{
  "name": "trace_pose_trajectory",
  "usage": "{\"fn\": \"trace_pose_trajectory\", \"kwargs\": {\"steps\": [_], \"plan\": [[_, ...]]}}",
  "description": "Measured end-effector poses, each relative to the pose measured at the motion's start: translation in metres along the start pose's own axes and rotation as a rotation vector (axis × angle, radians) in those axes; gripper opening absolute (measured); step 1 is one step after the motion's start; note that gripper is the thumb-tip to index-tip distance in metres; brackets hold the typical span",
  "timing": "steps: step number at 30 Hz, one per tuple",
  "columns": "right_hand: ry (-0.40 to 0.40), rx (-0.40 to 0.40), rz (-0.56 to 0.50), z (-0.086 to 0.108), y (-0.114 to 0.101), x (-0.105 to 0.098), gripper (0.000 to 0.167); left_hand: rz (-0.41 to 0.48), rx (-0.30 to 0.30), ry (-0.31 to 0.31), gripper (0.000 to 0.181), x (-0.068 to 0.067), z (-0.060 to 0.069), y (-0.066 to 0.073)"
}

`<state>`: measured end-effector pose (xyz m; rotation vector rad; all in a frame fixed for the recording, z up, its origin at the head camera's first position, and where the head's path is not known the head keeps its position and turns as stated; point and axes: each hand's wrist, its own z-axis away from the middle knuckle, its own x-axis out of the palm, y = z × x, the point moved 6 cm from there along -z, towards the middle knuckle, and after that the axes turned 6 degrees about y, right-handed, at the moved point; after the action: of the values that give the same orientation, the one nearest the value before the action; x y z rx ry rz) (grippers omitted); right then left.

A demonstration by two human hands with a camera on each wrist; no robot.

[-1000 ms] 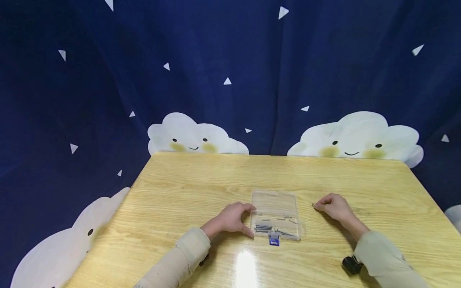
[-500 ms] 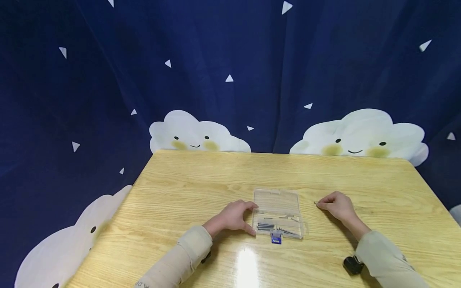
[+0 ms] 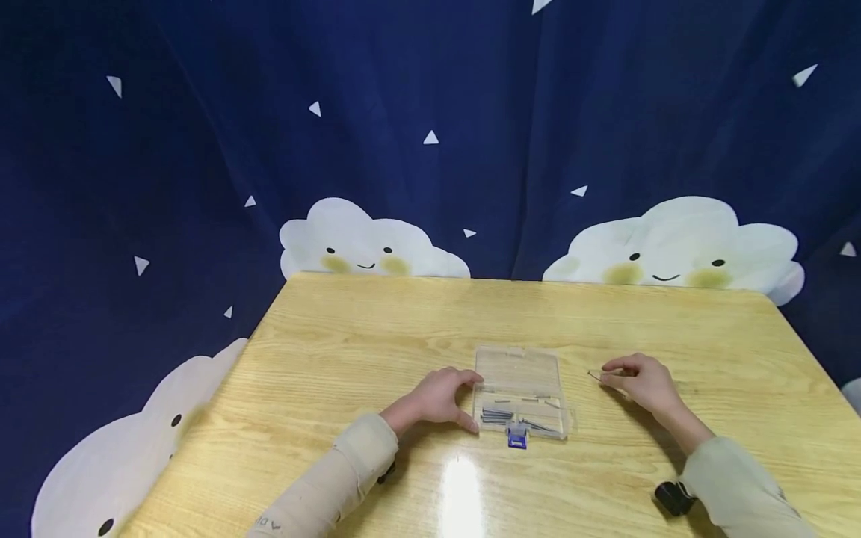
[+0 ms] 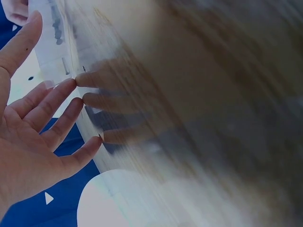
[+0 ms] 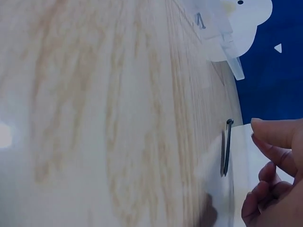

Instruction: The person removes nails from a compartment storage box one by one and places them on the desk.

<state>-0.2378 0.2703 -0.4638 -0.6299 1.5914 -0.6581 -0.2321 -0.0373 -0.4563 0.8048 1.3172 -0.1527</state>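
A clear plastic box (image 3: pixel 516 366) lies with its lid folded back, in the middle of the table in the head view. Several dark nails (image 3: pixel 497 416) and some smaller ones are inside. My left hand (image 3: pixel 440 396) rests at the box's left side, thumb and fingers spread. In the left wrist view its fingertips (image 4: pixel 79 101) touch the table, fingers fairly straight. One nail (image 5: pixel 228 146) lies on the table right of the box. Close beside it is my right hand (image 3: pixel 642 382), fingers loosely bent. The right wrist view shows a gap between its fingertips and the nail.
A blue label or tag (image 3: pixel 516 439) sits at the box's front edge by its latch. The wooden table (image 3: pixel 377 321) ends at a dark blue curtain (image 3: pixel 377 149) with cloud prints. Black wrist camera (image 3: pixel 675 498) hangs under the right sleeve.
My right hand has drawn slightly right, its fingertips coming off the nail, which now shows more fully. The left hand has stayed at the box. The head view has tilted a little.
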Motion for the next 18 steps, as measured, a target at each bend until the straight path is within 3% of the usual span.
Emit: {"fn": "trace_pose_trajectory", "kwargs": {"steps": [18], "plan": [[0.017, -0.155, -0.043, 0.022, -0.025, 0.003, 0.026, -0.011, -0.014, -0.008, 0.079, 0.0, 0.001, -0.002]]}}
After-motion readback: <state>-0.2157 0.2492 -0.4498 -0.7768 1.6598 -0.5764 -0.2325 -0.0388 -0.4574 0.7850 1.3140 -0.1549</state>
